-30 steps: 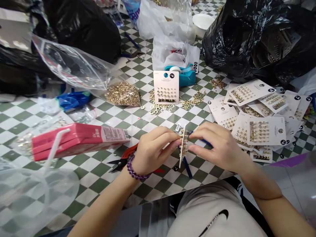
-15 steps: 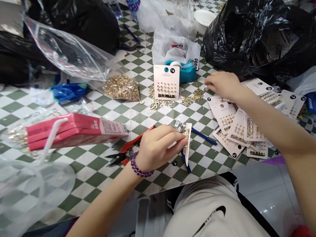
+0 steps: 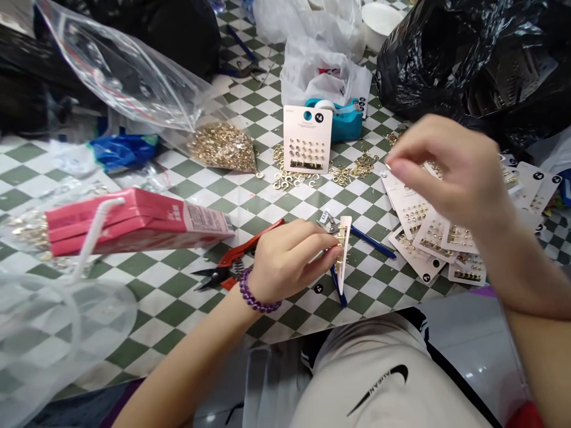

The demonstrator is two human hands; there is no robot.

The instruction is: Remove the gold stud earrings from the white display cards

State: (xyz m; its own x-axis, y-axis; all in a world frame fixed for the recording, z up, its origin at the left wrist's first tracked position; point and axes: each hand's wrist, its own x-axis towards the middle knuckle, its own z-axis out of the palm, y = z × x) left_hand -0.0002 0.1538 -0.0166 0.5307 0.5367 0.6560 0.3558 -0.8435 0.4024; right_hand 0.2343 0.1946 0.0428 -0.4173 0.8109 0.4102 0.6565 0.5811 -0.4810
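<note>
1. Your left hand (image 3: 289, 258) pinches an earring card (image 3: 345, 255) edge-on over the worktop (image 3: 178, 303); your blurred right hand (image 3: 450, 169) hovers above the card pile (image 3: 414, 217), its grip unclear.
2. You seem mid-assembly; next probably calls for steadiness.
3. Blue-handled pliers (image 3: 375, 242) crowd the space behind; red-handled cutters (image 3: 232, 264) lie near your bracelet (image 3: 256, 297).

Upright card (image 3: 297, 128), centre: black round badge, white "4", the currency sign before it uncertain; fine print illegible. Tag (image 3: 326, 216), just below centre: "£3.00". Sticker (image 3: 318, 289), lower centre, on the table (image 3: 263, 208): black, round, white "4". Pile card (image 3: 413, 261), right of centre: black badge, "4", tilted. Shirt (image 3: 339, 383), bottom centre: black swoosh over slanted capitals ending "AN", the first letters unclear. Carton (image 3: 111, 229), left: printed panel, characters too small to read.
</note>
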